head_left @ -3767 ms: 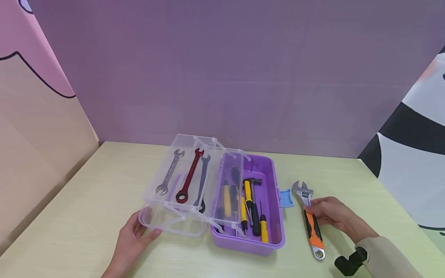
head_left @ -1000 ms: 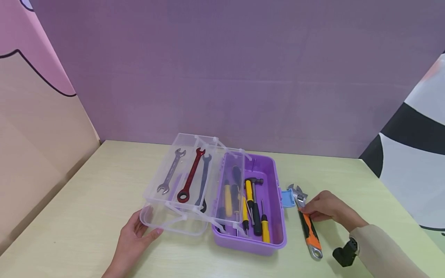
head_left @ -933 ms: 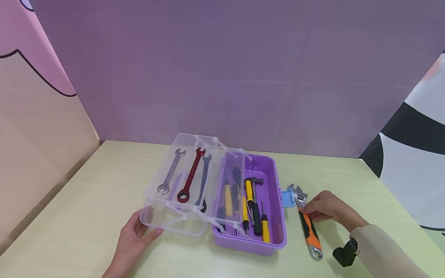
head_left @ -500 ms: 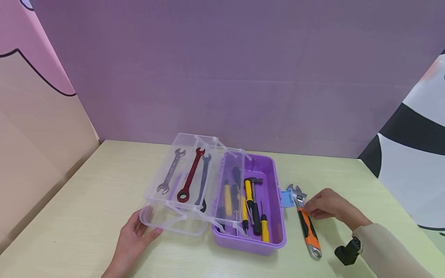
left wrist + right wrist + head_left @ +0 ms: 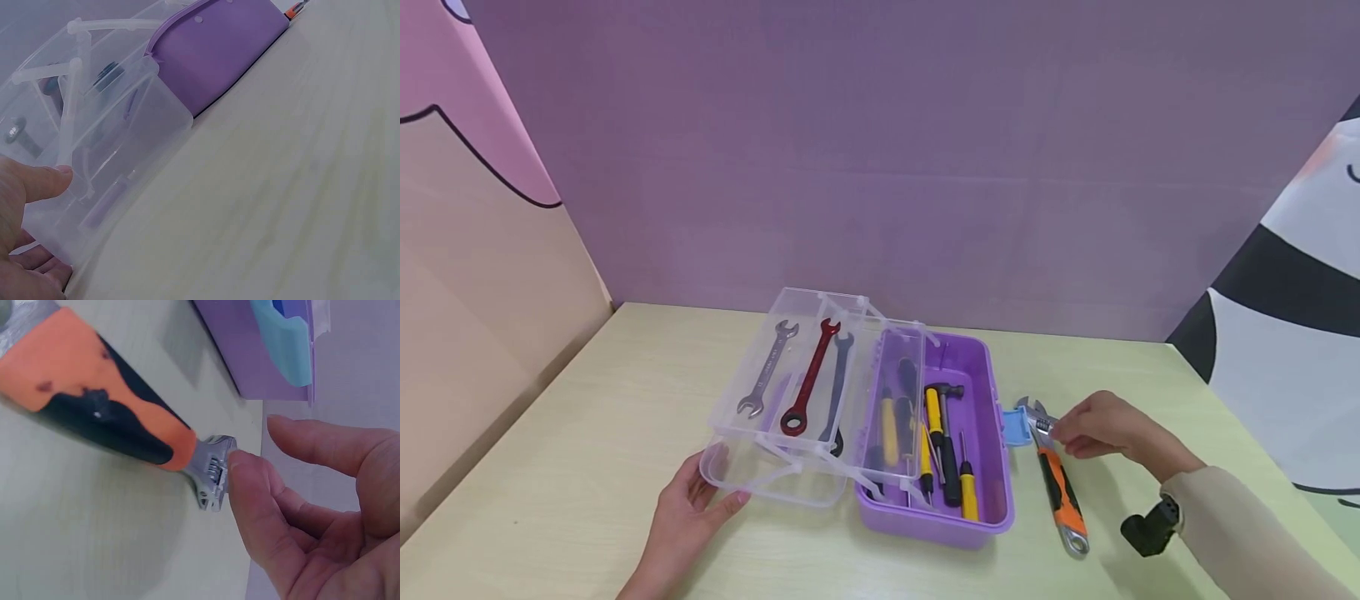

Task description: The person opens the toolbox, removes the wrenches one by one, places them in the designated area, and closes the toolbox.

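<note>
A purple toolbox (image 5: 936, 529) stands with its clear lid (image 5: 775, 492) swung out to the left. My left hand (image 5: 688, 521) grips the lid's near left corner, thumb on the near side and fingers under it, as the left wrist view (image 5: 34, 219) also shows. An adjustable wrench (image 5: 1060, 492) with an orange and black handle lies on the table right of the box, its head beside the blue latch (image 5: 1017, 427). My right hand (image 5: 1112, 429) hovers by the wrench head; thumb and forefinger are apart with nothing between them in the right wrist view.
The clear tray (image 5: 857, 408) carries a silver wrench (image 5: 767, 371), a red wrench (image 5: 810, 379) and a dark wrench (image 5: 840, 383). Inside the box lie a hammer (image 5: 950, 467) and several yellow-and-black screwdrivers (image 5: 969, 496). A purple wall (image 5: 887, 167) rises behind the table.
The adjustable wrench moved left toward the latch, then my right hand let go of it and rose toward its head. The left hand stayed on the lid.
</note>
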Motion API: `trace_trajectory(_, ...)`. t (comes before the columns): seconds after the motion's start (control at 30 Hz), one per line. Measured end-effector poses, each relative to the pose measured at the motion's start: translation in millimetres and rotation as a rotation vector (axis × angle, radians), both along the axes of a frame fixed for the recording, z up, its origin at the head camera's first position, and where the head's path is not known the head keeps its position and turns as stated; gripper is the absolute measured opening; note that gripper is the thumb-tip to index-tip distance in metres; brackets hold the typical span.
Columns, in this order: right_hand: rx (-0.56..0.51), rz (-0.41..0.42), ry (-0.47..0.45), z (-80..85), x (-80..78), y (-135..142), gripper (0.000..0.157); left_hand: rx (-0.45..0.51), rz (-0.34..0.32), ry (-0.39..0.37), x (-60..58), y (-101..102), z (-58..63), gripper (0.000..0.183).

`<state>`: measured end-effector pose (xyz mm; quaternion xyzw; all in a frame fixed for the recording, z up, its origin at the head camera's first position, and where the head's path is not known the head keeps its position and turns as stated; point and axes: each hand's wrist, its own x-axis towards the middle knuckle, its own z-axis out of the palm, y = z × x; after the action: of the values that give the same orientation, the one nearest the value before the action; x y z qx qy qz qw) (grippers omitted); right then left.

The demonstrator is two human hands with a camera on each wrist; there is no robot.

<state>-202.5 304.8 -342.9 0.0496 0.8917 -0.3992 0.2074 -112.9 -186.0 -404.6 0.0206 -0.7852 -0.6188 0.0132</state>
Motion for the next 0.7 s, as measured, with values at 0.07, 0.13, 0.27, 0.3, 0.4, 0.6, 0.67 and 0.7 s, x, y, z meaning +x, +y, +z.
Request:
trace_trajectory(0.07,0.002,0.015,0.004,2.2,-0.6,-1,0.027,-0.001,0.002,0.0,0.2,0,0.5,0.07)
trace_trajectory(0.13,0.004,0.023,0.008,4.4,-1.1,-3,0.028,-0.001,0.002,0.001,0.2,0,0.8,0.07)
trace_trajectory(0.27,0.004,0.045,0.017,8.9,-2.1,-9,0.028,0.005,0.002,-0.002,0.1,0,0.7,0.07)
trace_trajectory(0.3,0.003,0.049,0.017,9.8,-2.7,-11,0.028,0.006,0.004,-0.003,0.2,-1,0.5,0.07)
trace_trajectory(0.4,0.003,0.061,0.02,11.5,-4.0,-18,0.026,0.002,0.003,0.0,0.1,-2,-0.4,0.07)
trace_trajectory(0.6,-0.03,0.071,0.023,10.2,-6.3,-29,0.019,0.002,0.006,0.031,0.0,-1,-1.0,0.068)
trace_trajectory(0.67,-0.064,0.081,0.014,10.0,-6.9,-30,0.016,0.005,0.008,0.045,0.1,0,-0.7,0.067)
trace_trajectory(0.7,-0.076,0.086,0.01,10.3,-7.5,-31,0.016,0.004,0.007,0.047,0.0,0,-0.5,0.067)
